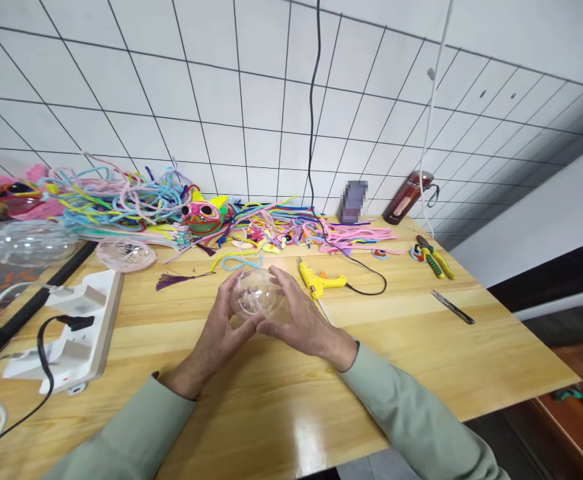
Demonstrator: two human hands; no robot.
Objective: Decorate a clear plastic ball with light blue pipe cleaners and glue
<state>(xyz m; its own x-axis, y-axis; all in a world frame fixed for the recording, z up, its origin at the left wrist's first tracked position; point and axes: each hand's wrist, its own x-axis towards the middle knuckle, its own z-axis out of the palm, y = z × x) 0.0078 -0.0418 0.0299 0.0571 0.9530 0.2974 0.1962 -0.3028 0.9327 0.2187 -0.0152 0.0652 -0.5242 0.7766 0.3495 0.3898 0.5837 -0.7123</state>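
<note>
Between my two hands is a clear plastic ball [260, 297], held just over the wooden table. My left hand [224, 327] curves round its left side, and my right hand [301, 317] wraps its right side. Both thumbs meet at the near side of the ball. Pale strands and a pinkish patch show through its wall. Beyond the ball lies a blue pipe cleaner loop [241, 261]. A yellow hot glue gun [319, 279] rests to the right of my right hand, and a purple tassel [179, 279] lies to the left of my left hand.
Heaped pipe cleaners [121, 197] line the wall around a colourful mask-like figure [203, 215]. A white power strip [84, 333] with cords stands at left. Pliers [436, 259], thread snips [452, 307] and a thermos [408, 199] are at right. The glue gun's black cord crosses the table.
</note>
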